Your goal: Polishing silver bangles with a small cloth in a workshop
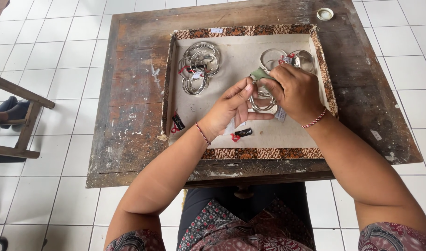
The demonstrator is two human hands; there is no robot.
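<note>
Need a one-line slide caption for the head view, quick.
Left hand and right hand hold silver bangles over a batik-edged tray on a worn wooden table.

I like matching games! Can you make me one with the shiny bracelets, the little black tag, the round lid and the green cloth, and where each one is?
Things:
1. pile of silver bangles
2. black tag
3. small round lid
4. green cloth

Places:
A. on the bare wooden table, far right corner
B. pinched in the right hand
C. far left part of the tray
D. on the tray's paper, just under the left hand

Pairs: 1-C, 2-D, 3-A, 4-B
</note>
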